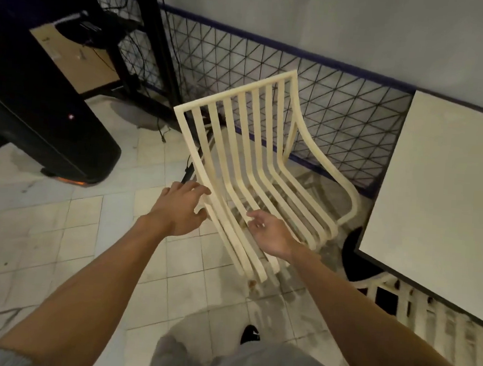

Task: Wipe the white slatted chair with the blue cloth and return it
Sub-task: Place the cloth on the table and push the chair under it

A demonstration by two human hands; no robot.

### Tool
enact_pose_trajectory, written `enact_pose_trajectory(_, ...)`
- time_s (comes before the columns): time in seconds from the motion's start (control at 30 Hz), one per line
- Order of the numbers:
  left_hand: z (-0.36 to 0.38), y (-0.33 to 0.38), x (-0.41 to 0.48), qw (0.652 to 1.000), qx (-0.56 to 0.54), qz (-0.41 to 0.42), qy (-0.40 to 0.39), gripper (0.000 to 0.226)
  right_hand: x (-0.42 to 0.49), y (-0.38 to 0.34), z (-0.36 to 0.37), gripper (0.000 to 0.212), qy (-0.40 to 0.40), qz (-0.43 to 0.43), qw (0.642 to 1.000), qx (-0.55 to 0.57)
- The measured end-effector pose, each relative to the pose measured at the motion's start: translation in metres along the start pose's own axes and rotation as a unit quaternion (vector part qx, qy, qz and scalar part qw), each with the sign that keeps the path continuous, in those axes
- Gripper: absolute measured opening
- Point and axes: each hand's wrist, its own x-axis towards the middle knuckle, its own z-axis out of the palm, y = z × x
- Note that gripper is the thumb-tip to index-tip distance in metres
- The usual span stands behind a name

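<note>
Head view: left hand and right hand hover mid-frame, fingers released, at the near rail of the white slatted chair — seemingly poised to lift it.

One wide-angle camera, worn on the person's head, is facing forward and steeply down at the tiled floor. The left hand and right hand are being held out from 6 o'clock, near the lens; the white slatted chair is filling the centre, close by.

left hand contact with chair unclear | table cut by right edge
</note>
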Motion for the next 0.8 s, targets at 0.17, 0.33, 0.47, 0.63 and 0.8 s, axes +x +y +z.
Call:
enact_pose_trajectory(0.17, -0.015, -0.044, 0.044, 0.999, 0.017, 0.038, -0.016, 0.044, 0.044, -0.019, 0.022, 0.025, 0.03, 0.015, 0.999, -0.012)
enact_pose_trajectory(0.33, -0.045, -0.095, 0.093, 0.994, 0.053, 0.096, -0.01, 0.053, 0.093, -0.046, 0.047, 0.036, 0.091, 0.047, 0.995, 0.002)
enact_pose_trajectory(0.47, -0.072, -0.141, 0.13, 0.987, 0.087, 0.133, -0.001, 0.051, 0.124, -0.066, 0.072, 0.041, 0.099, 0.105, 0.988, 0.045)
enact_pose_trajectory(0.63, -0.093, -0.177, 0.178, 0.966, 0.173, 0.191, -0.024, 0.052, 0.15, -0.072, 0.103, 0.039, 0.128, 0.17, 0.973, 0.087)
enact_pose_trajectory(0.8, -0.105, -0.188, 0.238, 0.931, 0.276, 0.235, -0.048, 0.058, 0.18, -0.061, 0.123, 0.049, 0.12, 0.219, 0.963, 0.104)
